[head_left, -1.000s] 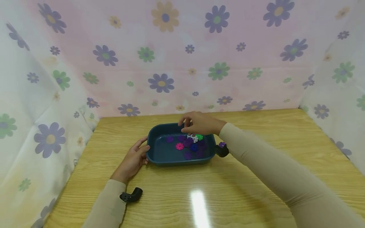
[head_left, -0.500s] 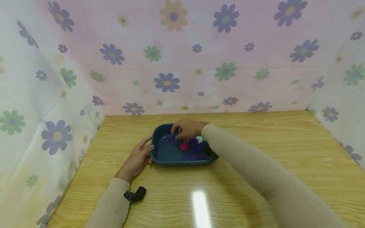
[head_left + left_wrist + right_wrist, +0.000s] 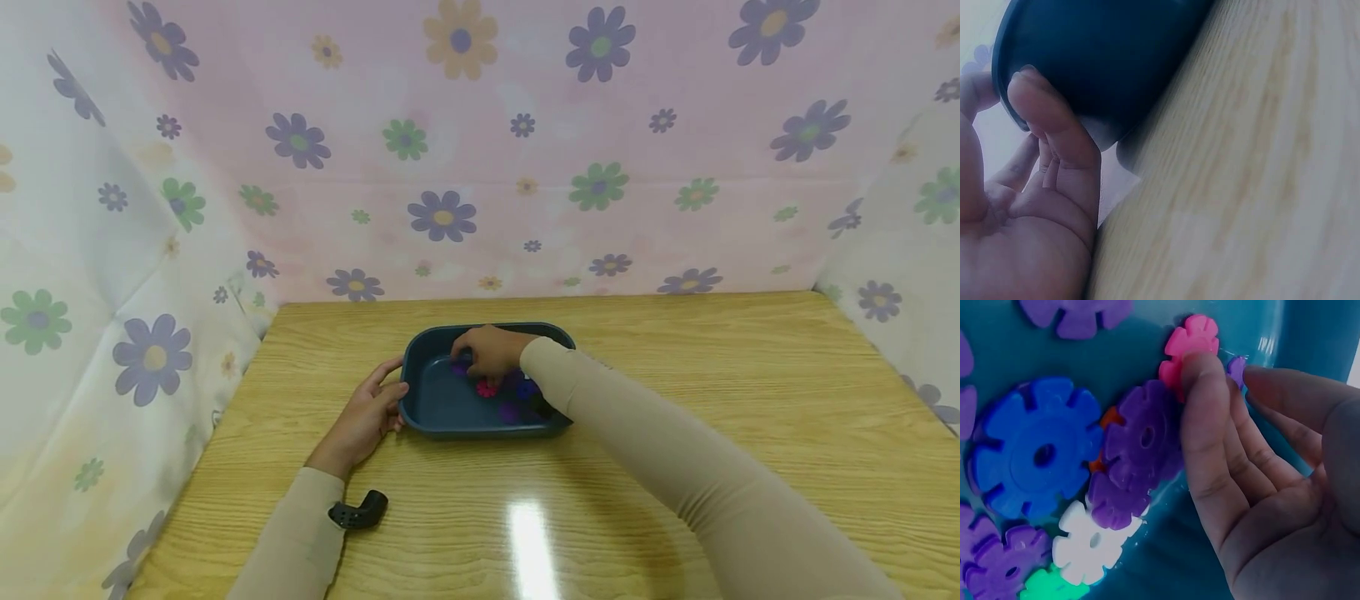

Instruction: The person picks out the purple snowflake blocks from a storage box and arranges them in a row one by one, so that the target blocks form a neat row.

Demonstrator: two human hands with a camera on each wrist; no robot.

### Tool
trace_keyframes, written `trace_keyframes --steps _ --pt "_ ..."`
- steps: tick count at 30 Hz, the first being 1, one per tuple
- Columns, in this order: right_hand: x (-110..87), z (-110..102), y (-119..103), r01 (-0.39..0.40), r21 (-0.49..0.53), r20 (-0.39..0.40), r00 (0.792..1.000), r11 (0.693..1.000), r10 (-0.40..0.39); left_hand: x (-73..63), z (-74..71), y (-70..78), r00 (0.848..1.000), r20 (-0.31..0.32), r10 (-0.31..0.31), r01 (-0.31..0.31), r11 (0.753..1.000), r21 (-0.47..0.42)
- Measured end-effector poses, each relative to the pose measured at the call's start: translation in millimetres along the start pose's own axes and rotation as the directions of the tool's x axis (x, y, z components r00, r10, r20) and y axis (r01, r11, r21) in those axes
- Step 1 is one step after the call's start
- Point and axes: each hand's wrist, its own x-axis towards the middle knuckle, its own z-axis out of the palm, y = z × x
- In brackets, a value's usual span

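A dark blue-green plastic basin stands on the table. My left hand grips its left end, with the rim between thumb and fingers; the left wrist view shows these fingers against the basin wall. My right hand reaches down inside the basin, thumb and fingertips apart. A small purple notched disc shows in the gap between them, and a pink notched disc lies right by a fingertip. Whether the fingertips touch either disc is unclear.
Notched discs lie in the basin: a blue one, a white one, a green one and several purple ones. A wooden table surrounds the basin, with a flowered cloth behind it.
My right hand has moved left and down, from above the basin's back right part into its middle. The left hand still holds the left end. The whole scene has shifted slightly right.
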Motion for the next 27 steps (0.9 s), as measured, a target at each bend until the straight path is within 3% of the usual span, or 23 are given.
trace_keyframes --steps 9,27 --pt "7.8 8.9 8.8 -0.024 0.013 -0.045 0.999 1.000 0.025 0.6 -2.4 -1.4 1.000 0.016 -0.001 0.001 1.000 0.021" --pt "0.8 12.8 3.0 -0.047 -0.012 -0.037 0.998 0.999 0.046 -1.1 -1.8 0.1 0.999 0.038 0.006 -0.006 1.000 0.007"
